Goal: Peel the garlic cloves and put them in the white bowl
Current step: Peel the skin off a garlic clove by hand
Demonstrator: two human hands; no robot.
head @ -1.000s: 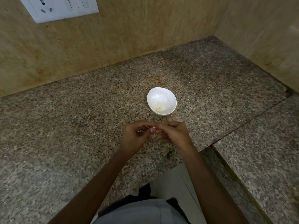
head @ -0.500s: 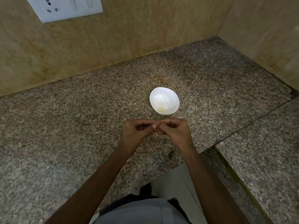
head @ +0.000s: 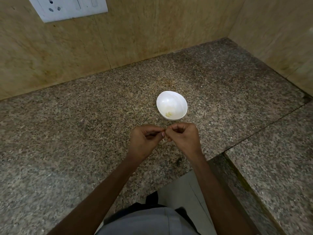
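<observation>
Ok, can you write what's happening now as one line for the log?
left hand, right hand: pinching a hidden small piece together | white bowl: pale bits inside

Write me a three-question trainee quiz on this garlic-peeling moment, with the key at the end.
1. True or false: the white bowl stands on the countertop beyond both hands.
2. Multiple choice: the bowl holds A) nothing, B) a few small pale yellow pieces, C) water to the rim.
3. Fill in: the left hand and right hand, fingers curled, meet at their ____.
Key: 1 true; 2 B; 3 fingertips, pinching something too small to make out, presumably a garlic clove.
</observation>
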